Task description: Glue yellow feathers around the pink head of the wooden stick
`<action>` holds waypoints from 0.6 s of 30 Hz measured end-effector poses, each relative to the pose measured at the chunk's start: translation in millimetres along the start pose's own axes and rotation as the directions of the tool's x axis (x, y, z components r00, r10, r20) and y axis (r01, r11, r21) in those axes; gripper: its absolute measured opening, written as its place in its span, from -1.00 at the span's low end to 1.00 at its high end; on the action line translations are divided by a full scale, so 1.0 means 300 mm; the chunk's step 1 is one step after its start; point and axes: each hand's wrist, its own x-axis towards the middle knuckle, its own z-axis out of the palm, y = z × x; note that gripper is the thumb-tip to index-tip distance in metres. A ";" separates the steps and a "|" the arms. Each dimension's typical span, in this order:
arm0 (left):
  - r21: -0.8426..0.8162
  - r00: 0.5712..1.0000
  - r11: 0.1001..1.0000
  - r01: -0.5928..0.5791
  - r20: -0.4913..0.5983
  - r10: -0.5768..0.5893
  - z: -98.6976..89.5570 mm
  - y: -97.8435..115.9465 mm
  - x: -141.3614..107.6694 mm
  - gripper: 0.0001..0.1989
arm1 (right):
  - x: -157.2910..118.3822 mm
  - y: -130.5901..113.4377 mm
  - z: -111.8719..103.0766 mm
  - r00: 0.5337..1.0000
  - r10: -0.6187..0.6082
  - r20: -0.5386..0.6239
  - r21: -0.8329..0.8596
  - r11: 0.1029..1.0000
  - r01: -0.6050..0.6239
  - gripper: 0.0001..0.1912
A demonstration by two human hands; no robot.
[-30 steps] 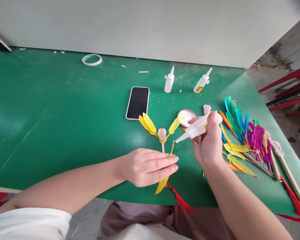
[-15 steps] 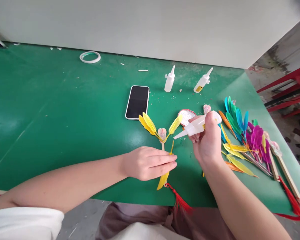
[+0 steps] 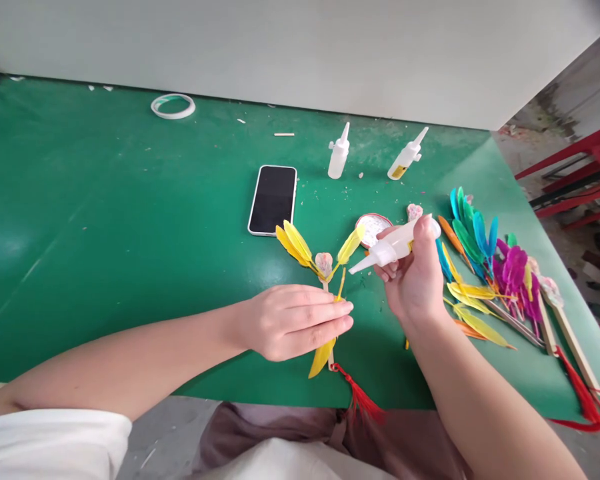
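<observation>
My left hand [image 3: 300, 321] is closed on a yellow feather [image 3: 322, 359], its quill end poking up past the fingers. Under that hand lies a wooden stick [image 3: 325, 287] with a pinkish round top, two yellow feathers [image 3: 296, 244] fanned to its left and another [image 3: 350, 245] to its right. A red tassel [image 3: 364, 398] hangs from the stick's lower end, over the table edge. My right hand [image 3: 414, 270] grips a white glue bottle [image 3: 393, 245], its nozzle pointing left and down, close to the feather's quill but apart from it.
A phone [image 3: 273, 200] lies behind the stick. Two more glue bottles [image 3: 339, 155] [image 3: 406, 159] stand farther back, with a tape ring [image 3: 173, 107] at the back left. A round white-filled lid [image 3: 373, 230] is by my right hand. Coloured feathers [image 3: 514, 273] and sticks [image 3: 573, 340] lie right.
The feather's quill in my left hand has tilted slightly and shifted left and up, nearer the stick. My right hand still holds the glue bottle. The whole view has shifted slightly.
</observation>
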 end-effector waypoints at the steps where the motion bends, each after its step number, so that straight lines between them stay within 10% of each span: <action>1: -0.009 1.000 1.000 0.000 -0.001 0.000 0.001 0.001 0.001 -0.83 | 0.001 0.001 -0.001 1.000 0.008 0.004 0.007 1.000 -0.008 -0.55; 18: -0.037 1.000 0.999 0.017 0.017 -0.016 0.003 0.004 -0.003 -0.82 | 0.007 0.021 -0.010 0.997 0.004 0.078 -0.086 0.996 0.003 -0.52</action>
